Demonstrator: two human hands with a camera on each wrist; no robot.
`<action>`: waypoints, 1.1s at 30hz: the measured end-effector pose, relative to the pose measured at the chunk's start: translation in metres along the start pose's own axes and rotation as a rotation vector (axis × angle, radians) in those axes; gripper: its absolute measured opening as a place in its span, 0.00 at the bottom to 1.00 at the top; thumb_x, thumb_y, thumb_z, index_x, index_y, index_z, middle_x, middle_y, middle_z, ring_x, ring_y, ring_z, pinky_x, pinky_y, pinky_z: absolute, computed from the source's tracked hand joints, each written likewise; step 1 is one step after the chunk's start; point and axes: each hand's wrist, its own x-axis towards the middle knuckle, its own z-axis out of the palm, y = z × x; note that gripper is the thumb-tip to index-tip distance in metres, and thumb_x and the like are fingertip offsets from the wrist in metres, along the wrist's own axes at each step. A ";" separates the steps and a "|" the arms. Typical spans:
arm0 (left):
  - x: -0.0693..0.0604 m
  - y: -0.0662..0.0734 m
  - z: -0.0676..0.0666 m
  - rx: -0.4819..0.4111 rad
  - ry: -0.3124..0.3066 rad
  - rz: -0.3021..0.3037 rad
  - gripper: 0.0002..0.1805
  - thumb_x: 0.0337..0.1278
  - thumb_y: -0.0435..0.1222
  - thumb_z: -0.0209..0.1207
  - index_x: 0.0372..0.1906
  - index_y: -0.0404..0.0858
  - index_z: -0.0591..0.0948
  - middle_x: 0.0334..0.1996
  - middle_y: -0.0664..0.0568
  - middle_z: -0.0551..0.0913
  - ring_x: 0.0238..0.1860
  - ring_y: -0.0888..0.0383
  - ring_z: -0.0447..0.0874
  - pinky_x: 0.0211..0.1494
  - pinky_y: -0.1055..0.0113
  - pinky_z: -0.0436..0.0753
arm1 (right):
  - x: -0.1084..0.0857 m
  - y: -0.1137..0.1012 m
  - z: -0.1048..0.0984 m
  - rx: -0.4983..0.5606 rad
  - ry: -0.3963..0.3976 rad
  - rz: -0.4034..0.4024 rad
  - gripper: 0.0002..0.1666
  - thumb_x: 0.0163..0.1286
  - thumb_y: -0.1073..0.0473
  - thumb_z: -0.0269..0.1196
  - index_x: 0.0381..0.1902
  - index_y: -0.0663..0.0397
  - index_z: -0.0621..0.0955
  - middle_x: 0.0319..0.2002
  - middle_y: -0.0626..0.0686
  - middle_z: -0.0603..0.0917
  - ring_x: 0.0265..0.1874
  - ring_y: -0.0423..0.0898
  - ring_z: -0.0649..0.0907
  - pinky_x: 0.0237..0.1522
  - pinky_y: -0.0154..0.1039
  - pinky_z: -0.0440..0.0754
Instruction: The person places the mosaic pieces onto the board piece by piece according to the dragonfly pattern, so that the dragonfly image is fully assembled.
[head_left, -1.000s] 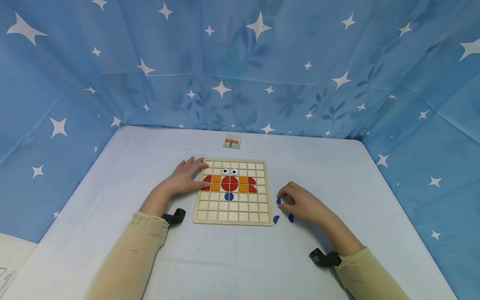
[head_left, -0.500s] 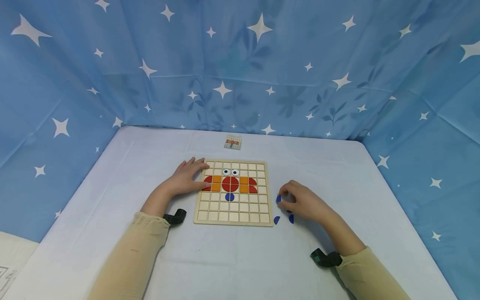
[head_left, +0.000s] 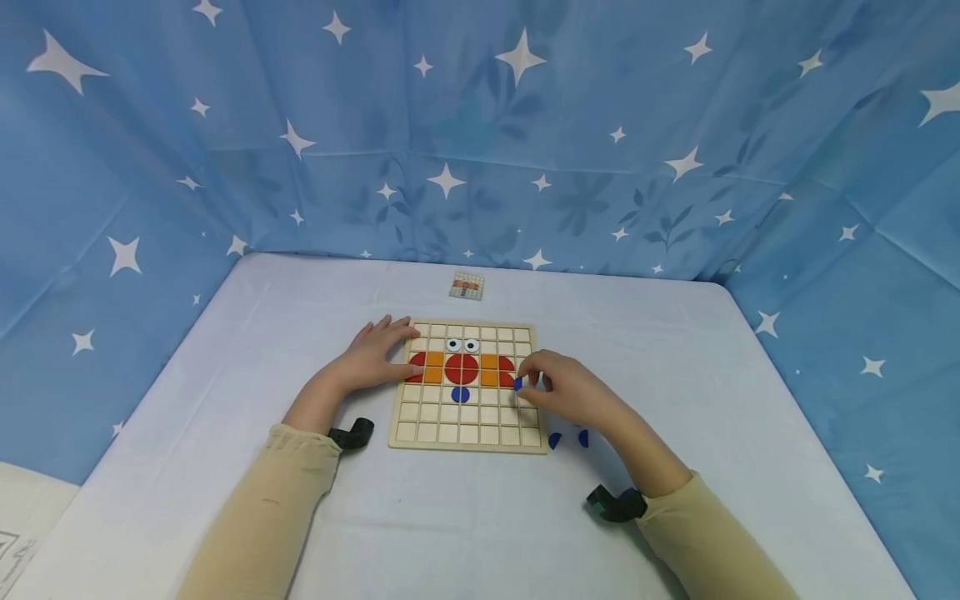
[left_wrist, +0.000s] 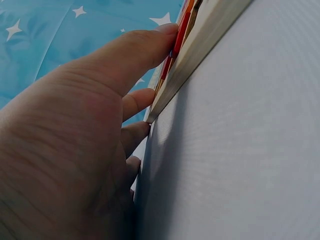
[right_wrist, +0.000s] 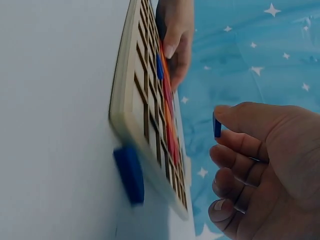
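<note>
A square wooden grid board (head_left: 468,435) lies on the table. My left hand (head_left: 366,358) rests on its left edge, thumb over red pieces (left_wrist: 181,35) and fingers extended along the rim. Between thumb and index finger, my right hand (head_left: 570,387) pinches a blue half-round piece (right_wrist: 217,125), held above the board's right side. On the board are a red circle (head_left: 461,368), orange squares (head_left: 489,368), two eye pieces (head_left: 453,344) and a blue circle (head_left: 461,394). Red quarter-rounds sit at both ends of the row.
Loose blue half-round pieces (head_left: 554,440) lie on the white tablecloth (head_left: 465,525) by the board's lower right corner. Behind the board is a small picture card (head_left: 467,285). A blue star-patterned curtain (head_left: 480,125) surrounds the table's back and sides.
My right hand has lifted the blue half-round piece from beside the board and moved left with it, over the board's right edge. The left hand stays in place.
</note>
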 end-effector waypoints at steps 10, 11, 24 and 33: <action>0.002 -0.003 0.003 -0.006 -0.002 0.005 0.40 0.56 0.62 0.62 0.70 0.50 0.69 0.79 0.49 0.54 0.81 0.43 0.38 0.82 0.46 0.36 | 0.023 -0.026 0.014 0.028 -0.025 -0.042 0.14 0.68 0.50 0.66 0.46 0.48 0.80 0.32 0.44 0.77 0.30 0.42 0.74 0.32 0.37 0.75; 0.002 -0.003 0.003 -0.003 -0.002 0.004 0.40 0.55 0.62 0.62 0.70 0.50 0.68 0.79 0.49 0.53 0.81 0.43 0.38 0.82 0.46 0.36 | 0.025 -0.029 0.016 0.031 -0.026 -0.048 0.14 0.68 0.50 0.66 0.46 0.49 0.80 0.32 0.44 0.77 0.31 0.42 0.74 0.32 0.37 0.75; 0.001 -0.002 0.001 0.005 -0.002 0.000 0.40 0.56 0.62 0.62 0.71 0.50 0.68 0.79 0.50 0.54 0.81 0.43 0.39 0.82 0.46 0.36 | 0.040 -0.056 0.053 -0.004 -0.075 -0.073 0.13 0.65 0.48 0.69 0.43 0.44 0.81 0.31 0.42 0.77 0.32 0.39 0.76 0.34 0.34 0.77; -0.001 0.000 -0.001 -0.010 0.008 0.011 0.41 0.55 0.61 0.63 0.70 0.49 0.69 0.79 0.48 0.54 0.80 0.42 0.40 0.81 0.44 0.37 | 0.037 -0.061 0.064 -0.102 -0.083 -0.033 0.15 0.62 0.43 0.70 0.42 0.38 0.80 0.31 0.42 0.75 0.32 0.39 0.75 0.33 0.34 0.73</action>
